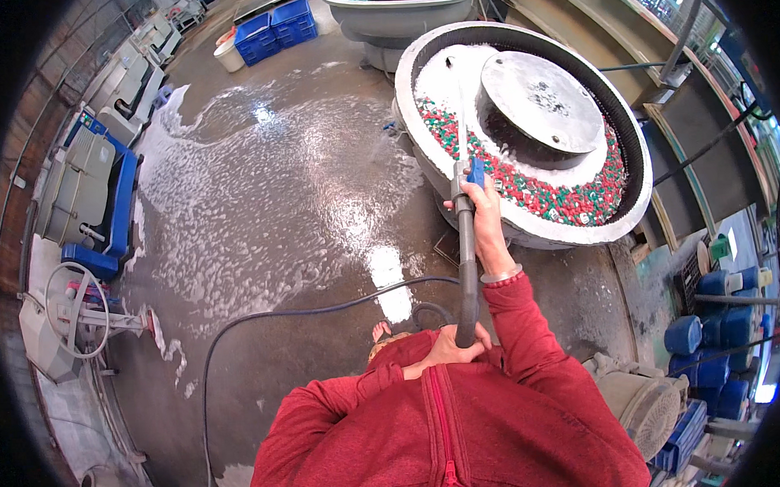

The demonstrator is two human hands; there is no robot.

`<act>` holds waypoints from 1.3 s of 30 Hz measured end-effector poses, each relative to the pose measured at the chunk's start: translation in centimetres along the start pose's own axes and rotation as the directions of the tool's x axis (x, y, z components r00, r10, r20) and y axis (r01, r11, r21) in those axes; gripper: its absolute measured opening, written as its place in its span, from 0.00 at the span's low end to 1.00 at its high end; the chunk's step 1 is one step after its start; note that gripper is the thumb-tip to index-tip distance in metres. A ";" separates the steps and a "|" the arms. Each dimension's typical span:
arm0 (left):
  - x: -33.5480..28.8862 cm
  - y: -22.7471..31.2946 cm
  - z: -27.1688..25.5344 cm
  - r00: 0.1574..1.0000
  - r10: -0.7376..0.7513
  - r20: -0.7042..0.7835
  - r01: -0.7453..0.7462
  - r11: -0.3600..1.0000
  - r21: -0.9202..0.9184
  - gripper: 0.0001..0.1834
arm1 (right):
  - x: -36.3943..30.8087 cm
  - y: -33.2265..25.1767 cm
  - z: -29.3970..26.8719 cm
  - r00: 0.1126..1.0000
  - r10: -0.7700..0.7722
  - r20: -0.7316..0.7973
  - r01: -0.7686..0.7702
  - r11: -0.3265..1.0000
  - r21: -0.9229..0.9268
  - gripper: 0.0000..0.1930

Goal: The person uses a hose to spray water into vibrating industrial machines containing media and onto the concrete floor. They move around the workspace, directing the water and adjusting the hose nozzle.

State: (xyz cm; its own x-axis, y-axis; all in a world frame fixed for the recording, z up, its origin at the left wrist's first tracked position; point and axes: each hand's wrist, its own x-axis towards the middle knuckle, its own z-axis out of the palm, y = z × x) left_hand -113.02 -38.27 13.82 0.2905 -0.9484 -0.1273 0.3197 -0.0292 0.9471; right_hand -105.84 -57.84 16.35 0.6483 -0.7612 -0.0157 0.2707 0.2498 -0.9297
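Observation:
A dark grey hose (pixel 466 267) runs up from my waist to a metal valve with a blue lever (pixel 476 171). My right hand (pixel 485 213) is closed round the hose just at the valve, close to the lever. Lower down, at my belly, my left hand (pixel 448 348) grips the same hose. Beyond the valve a thin pale line, tube or water jet, points over a round tub (pixel 417 144). Red and green pellets (pixel 569 194) lie in the tub's ring channel, partly under white foam (pixel 444 70). A round foamy lid (pixel 541 101) caps its centre.
Wet floor (pixel 277 196) with foam spreads to the left, where a thinner black hose (pixel 323 308) curves along. A second tub (pixel 399 11) and blue crates (pixel 275 31) stand at the back. Machines (pixel 79 186) line the left; blue drums (pixel 715 327) stand right.

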 end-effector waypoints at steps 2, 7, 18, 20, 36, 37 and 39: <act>0.2 0.3 -0.1 0.999 0.003 -0.033 -0.003 1.000 -0.001 0.02 | 0.4 1.1 -0.4 0.999 0.037 -0.027 -0.038 0.999 -0.029 0.18; 0.9 0.7 0.1 0.999 -0.045 -0.028 0.043 0.996 -0.081 0.02 | 0.8 2.9 -2.5 0.976 0.187 -0.112 -0.190 0.981 -0.025 0.16; 2.1 -0.4 1.1 0.957 -0.281 0.064 0.288 0.941 -0.178 0.02 | 0.2 3.1 -9.2 0.960 0.174 -0.217 -0.201 0.974 -0.107 0.20; 2.3 -0.4 1.3 0.963 -0.264 0.060 0.271 0.949 -0.162 0.02 | -0.3 3.0 -11.2 0.956 0.122 -0.268 -0.181 0.961 -0.208 0.21; 4.7 -3.1 6.5 0.969 -0.090 0.231 0.045 0.980 0.193 0.03 | -5.5 -2.7 -21.4 0.872 -0.023 -0.489 -0.017 0.997 -0.077 0.18; 4.9 -3.2 6.9 0.973 -0.069 0.218 0.026 0.981 0.194 0.03 | -5.2 -2.6 -21.4 0.866 -0.037 -0.499 -0.015 0.995 -0.099 0.17; 5.0 -3.2 7.7 0.975 -0.183 0.129 0.164 0.976 0.144 0.03 | -4.4 -2.3 -21.5 0.910 0.004 -0.414 -0.023 0.999 -0.040 0.16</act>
State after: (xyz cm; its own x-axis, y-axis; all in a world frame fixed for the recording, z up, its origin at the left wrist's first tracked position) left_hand -119.51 -45.36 12.40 0.1081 -0.9598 -0.2589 0.2298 -0.2293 0.9459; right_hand -124.60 -67.88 10.66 0.2966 -0.9397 -0.1704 0.2272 0.2427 -0.9431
